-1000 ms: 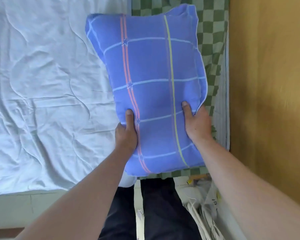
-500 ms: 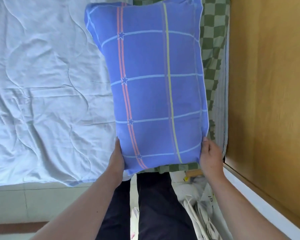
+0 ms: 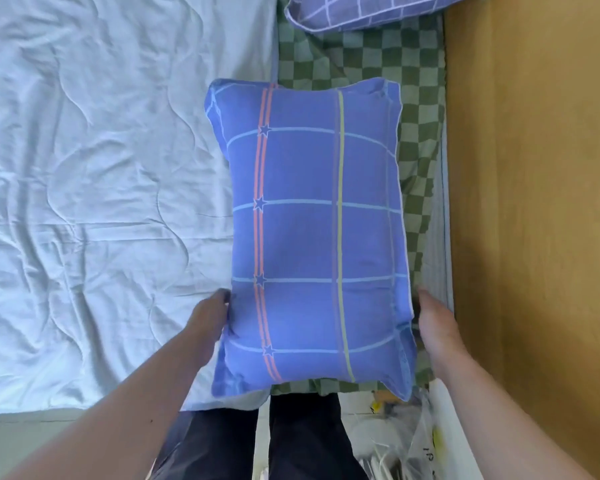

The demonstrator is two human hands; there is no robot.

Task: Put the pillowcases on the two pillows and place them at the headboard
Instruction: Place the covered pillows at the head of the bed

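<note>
Two hands flank the blue plaid pillow [image 3: 312,237]: our left hand [image 3: 208,317] presses its near left edge and our right hand [image 3: 433,323] its near right edge, fingers fairly straight, not curled round it. It lies on the green checked sheet [image 3: 368,57] between the pale quilt [image 3: 101,185] and wooden headboard [image 3: 534,202]. We see a second cased pillow [image 3: 371,10] beyond it.
</note>
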